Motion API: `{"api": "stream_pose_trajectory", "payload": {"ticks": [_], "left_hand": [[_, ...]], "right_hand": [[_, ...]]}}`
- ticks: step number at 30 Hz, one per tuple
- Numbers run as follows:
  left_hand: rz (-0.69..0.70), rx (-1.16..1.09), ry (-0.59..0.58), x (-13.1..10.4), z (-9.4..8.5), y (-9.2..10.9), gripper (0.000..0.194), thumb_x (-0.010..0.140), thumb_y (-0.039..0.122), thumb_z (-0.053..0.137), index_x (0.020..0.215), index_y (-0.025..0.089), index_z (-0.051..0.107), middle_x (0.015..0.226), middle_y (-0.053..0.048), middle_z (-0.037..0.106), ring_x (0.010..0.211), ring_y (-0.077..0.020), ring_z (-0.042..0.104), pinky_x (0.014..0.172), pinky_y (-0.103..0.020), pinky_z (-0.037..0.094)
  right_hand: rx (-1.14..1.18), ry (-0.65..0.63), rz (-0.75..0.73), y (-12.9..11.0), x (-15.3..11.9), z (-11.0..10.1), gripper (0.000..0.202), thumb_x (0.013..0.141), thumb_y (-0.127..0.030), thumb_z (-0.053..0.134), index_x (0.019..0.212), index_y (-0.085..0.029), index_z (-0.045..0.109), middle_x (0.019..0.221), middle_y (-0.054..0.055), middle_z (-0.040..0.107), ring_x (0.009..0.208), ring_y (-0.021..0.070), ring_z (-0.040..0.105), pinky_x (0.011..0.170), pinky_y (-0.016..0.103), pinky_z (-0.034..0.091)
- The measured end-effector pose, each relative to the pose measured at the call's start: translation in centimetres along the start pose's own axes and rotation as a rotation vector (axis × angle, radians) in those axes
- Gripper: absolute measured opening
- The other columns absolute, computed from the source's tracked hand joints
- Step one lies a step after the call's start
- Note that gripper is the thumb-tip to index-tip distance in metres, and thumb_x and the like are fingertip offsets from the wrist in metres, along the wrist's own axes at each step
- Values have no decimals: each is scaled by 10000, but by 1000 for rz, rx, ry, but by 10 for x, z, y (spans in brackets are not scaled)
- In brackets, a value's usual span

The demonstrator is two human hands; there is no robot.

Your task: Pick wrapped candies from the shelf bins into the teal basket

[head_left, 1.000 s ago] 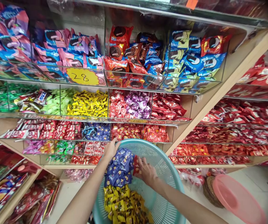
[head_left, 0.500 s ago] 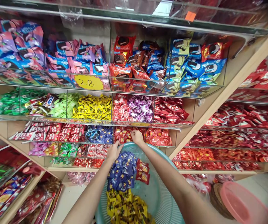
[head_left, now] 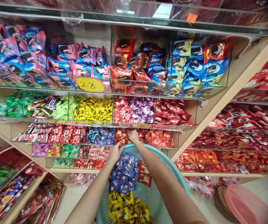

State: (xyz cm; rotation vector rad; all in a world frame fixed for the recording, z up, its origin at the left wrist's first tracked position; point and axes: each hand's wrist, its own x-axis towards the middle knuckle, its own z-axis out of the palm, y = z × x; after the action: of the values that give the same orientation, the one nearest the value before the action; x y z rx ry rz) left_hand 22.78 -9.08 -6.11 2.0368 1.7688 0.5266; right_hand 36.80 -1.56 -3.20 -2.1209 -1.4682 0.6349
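Observation:
A green-blue plastic basket (head_left: pixel 184 182) is tilted against the candy shelves, and my left hand (head_left: pixel 115 153) is closed on its upper-left rim. Inside lie blue candy packets (head_left: pixel 124 174), a few red candy packets (head_left: pixel 144 175) and yellow candy packets (head_left: pixel 128 207). Beyond the rim, my right hand (head_left: pixel 133 136) is in a compartment of red-wrapped candies (head_left: pixel 122 136). Its fingers are drawn together and touch the packets; what lies between them is hidden.
Clear dividers split the shelves. Blue candies (head_left: pixel 107 136) and orange-red candies (head_left: pixel 160 139) flank the compartment. The glass shelf edge (head_left: pixel 96 122) runs just above my right hand. A wooden upright (head_left: pixel 208 112) slants at the right; a pink basket (head_left: pixel 246 202) stands on the floor.
My right hand has gone slightly left and deeper among the red candies. The left hand stays on the rim. The view has shifted a little.

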Motion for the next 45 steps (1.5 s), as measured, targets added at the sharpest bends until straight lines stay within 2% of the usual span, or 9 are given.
{"api": "stream_pose_trajectory", "payload": {"ticks": [9, 15, 18, 21, 24, 28, 31, 39, 45], "left_hand": [[-4, -6, -5, 2, 2, -1, 286, 862, 476, 426, 973, 252, 564, 895, -11, 675, 829, -185, 627, 646, -229, 384], [10, -28, 9, 4, 4, -3, 282, 860, 472, 432, 960, 246, 566, 893, -15, 678, 814, -181, 627, 628, -230, 382], [20, -22, 9, 4, 5, -4, 290, 866, 474, 417, 951, 241, 567, 881, -12, 678, 797, -176, 627, 621, -227, 379], [30, 5, 15, 5, 5, -4, 300, 866, 481, 410, 947, 239, 568, 859, -13, 677, 794, -189, 626, 619, -234, 377], [44, 22, 22, 4, 5, -4, 310, 871, 484, 392, 950, 242, 569, 833, -14, 673, 791, -198, 624, 615, -238, 374], [35, 23, 18, 3, 4, -3, 328, 871, 496, 382, 961, 247, 574, 831, -12, 673, 766, -193, 620, 608, -238, 372], [29, 22, 8, 2, 3, -1, 329, 869, 493, 393, 975, 244, 579, 844, -16, 676, 769, -188, 619, 616, -235, 372], [13, 80, -8, -1, -1, 3, 365, 875, 510, 367, 1005, 244, 581, 849, -31, 679, 791, -198, 623, 633, -239, 380], [2, 136, -29, -2, -3, 7, 392, 883, 515, 339, 1038, 241, 573, 866, -52, 683, 804, -213, 626, 653, -255, 394]], "right_hand": [[114, 5, 31, -14, -7, 10, 204, 767, -235, 563, 897, -132, 683, 1052, 153, 644, 980, 224, 601, 797, 268, 434], [328, -9, 24, -16, -10, 4, 152, 777, -191, 518, 761, -121, 652, 824, 87, 673, 802, 159, 617, 665, 202, 434], [463, -26, 5, -9, -24, -13, 200, 827, -248, 456, 838, -125, 613, 676, 25, 634, 622, 105, 586, 556, 175, 423], [633, -54, -2, 13, -53, -36, 226, 832, -344, 447, 856, -151, 563, 559, -32, 560, 499, 78, 526, 490, 166, 409], [1022, -166, 32, 56, -93, -54, 239, 694, -389, 623, 714, -179, 511, 499, -60, 508, 454, 76, 485, 431, 169, 364], [985, -227, 219, 121, -140, -53, 235, 627, -328, 671, 613, -180, 489, 464, -64, 494, 414, 66, 458, 389, 165, 309], [889, -253, 411, 153, -157, -41, 174, 647, -252, 627, 585, -178, 481, 477, -44, 525, 396, 62, 461, 372, 164, 299], [725, -269, 499, 173, -159, -22, 145, 667, -192, 578, 576, -187, 465, 529, -19, 562, 410, 70, 490, 357, 159, 319], [770, -295, 499, 176, -159, -16, 113, 696, -182, 519, 602, -196, 458, 555, -17, 579, 461, 75, 535, 418, 158, 389]]}}
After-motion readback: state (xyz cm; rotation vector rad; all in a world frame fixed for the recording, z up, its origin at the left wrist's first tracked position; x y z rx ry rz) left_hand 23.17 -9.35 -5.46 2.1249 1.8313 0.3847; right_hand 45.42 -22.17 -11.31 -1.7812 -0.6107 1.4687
